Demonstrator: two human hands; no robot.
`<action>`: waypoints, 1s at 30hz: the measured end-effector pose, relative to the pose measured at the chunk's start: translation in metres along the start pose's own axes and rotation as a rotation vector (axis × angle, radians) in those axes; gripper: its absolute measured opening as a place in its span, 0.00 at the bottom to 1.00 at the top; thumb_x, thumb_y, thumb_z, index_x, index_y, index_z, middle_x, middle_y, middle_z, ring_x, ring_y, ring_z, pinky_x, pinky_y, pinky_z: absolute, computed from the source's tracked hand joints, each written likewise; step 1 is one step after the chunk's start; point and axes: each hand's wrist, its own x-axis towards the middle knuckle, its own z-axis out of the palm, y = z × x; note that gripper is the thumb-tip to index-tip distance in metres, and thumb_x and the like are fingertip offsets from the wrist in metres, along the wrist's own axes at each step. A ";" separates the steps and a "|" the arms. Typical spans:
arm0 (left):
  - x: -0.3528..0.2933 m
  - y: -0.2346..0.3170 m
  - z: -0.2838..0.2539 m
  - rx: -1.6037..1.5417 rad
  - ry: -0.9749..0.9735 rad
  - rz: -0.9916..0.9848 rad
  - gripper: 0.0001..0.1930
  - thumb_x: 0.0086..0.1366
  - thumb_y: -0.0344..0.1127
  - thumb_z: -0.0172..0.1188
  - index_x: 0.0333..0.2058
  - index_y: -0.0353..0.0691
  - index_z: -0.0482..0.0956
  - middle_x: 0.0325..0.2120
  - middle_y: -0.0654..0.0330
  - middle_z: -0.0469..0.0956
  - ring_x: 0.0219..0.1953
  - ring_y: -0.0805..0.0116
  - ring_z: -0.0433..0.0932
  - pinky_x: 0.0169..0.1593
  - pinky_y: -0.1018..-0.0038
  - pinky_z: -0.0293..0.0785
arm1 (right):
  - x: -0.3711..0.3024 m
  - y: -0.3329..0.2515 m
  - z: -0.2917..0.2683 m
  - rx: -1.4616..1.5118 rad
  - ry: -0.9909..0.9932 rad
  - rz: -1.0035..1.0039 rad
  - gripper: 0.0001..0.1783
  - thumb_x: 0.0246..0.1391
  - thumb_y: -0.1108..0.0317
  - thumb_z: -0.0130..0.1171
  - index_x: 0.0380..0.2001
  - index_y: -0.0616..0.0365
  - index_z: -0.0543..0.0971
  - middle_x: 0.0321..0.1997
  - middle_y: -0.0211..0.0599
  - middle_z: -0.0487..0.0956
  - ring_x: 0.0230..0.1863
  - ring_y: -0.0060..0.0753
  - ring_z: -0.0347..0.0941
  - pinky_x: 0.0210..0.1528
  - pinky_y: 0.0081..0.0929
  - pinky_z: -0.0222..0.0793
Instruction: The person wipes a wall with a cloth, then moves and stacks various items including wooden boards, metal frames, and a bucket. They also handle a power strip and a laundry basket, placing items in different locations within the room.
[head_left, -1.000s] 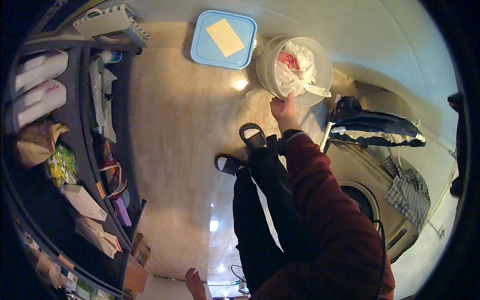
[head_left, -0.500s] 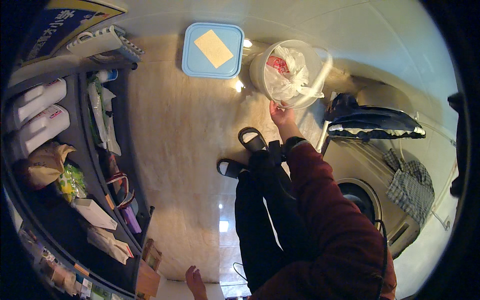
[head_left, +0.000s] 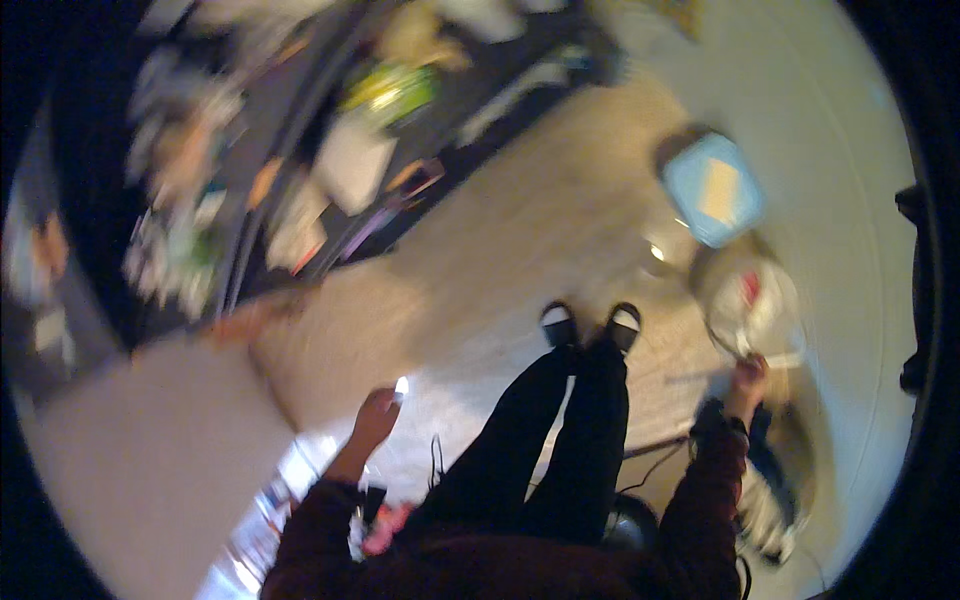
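Plastic-lined white bin [head_left: 750,300], red scrap inside

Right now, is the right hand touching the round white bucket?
Cannot tell. In the blurred head view the right hand reaches up to the lower rim of the white bucket, but motion blur hides whether they meet.

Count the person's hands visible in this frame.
2. The left hand hangs free at lower left; the right hand is at the rim of the white bucket, lower right.

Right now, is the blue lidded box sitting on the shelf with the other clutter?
No, the blue lidded box sits on the floor, apart from the shelf and beside the white bucket.
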 end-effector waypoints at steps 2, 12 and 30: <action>-0.003 0.003 -0.011 -0.235 0.100 -0.096 0.11 0.53 0.31 0.50 0.37 0.41 0.72 0.38 0.52 0.69 0.42 0.59 0.68 0.40 0.71 0.70 | 0.003 -0.011 0.018 -0.018 0.183 -0.071 0.11 0.47 0.63 0.47 0.24 0.62 0.69 0.22 0.38 0.71 0.27 0.36 0.67 0.36 0.32 0.65; -0.116 -0.018 -0.003 -0.434 0.313 -0.366 0.10 0.52 0.29 0.50 0.35 0.40 0.74 0.39 0.53 0.69 0.40 0.60 0.70 0.38 0.73 0.72 | -0.059 -0.003 0.063 -0.277 0.538 -0.021 0.11 0.47 0.58 0.46 0.18 0.51 0.67 0.17 0.24 0.67 0.19 0.21 0.59 0.25 0.21 0.57; -0.431 -0.096 0.064 -0.841 0.834 -0.691 0.11 0.52 0.27 0.49 0.36 0.39 0.73 0.40 0.51 0.68 0.39 0.56 0.70 0.39 0.70 0.69 | -0.306 0.177 0.194 -1.048 -0.036 0.163 0.17 0.47 0.51 0.44 0.16 0.49 0.59 0.13 0.24 0.56 0.16 0.22 0.52 0.26 0.27 0.55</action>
